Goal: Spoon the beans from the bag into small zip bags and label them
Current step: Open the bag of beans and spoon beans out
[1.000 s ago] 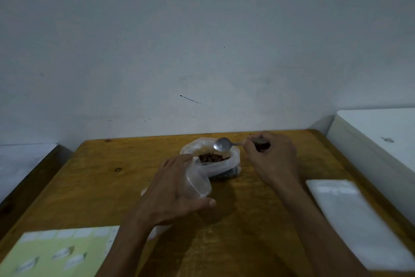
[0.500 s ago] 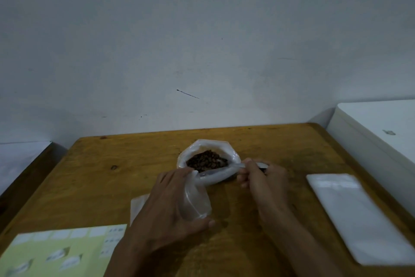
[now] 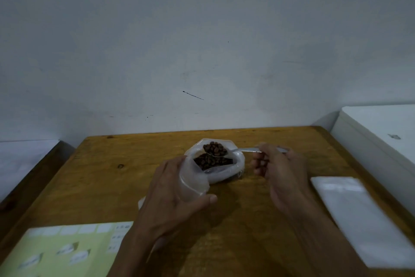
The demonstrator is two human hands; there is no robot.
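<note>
Looking down (head view): I am sitting at a wooden table (image 3: 94, 186), and I am taking the bean bag as my landmark.
Bean bag (image 3: 222, 171): it is lying near the middle of the table, its mouth gaping toward me, with dark beans (image 3: 208, 162) showing inside.
Right hand (image 3: 280, 171): I am grasping the spoon's handle just right of the bean bag, fingers curled round it.
Spoon (image 3: 216, 150): its bowl is hanging over the far side of the bean bag's mouth, heaped with beans.
Left hand (image 3: 177, 193): I am holding a small zip bag (image 3: 193, 182) at the near-left of the bean bag, thumb curled under it and fingers lying over it; the two plastics are touching.
Label sheet (image 3: 67, 252): it is lying well to the near-left of the bean bag, pale green, with white stickers.
White stack (image 3: 359, 216): it is resting to the near-right of the bean bag; it is too blurred for me to tell what it is.
</note>
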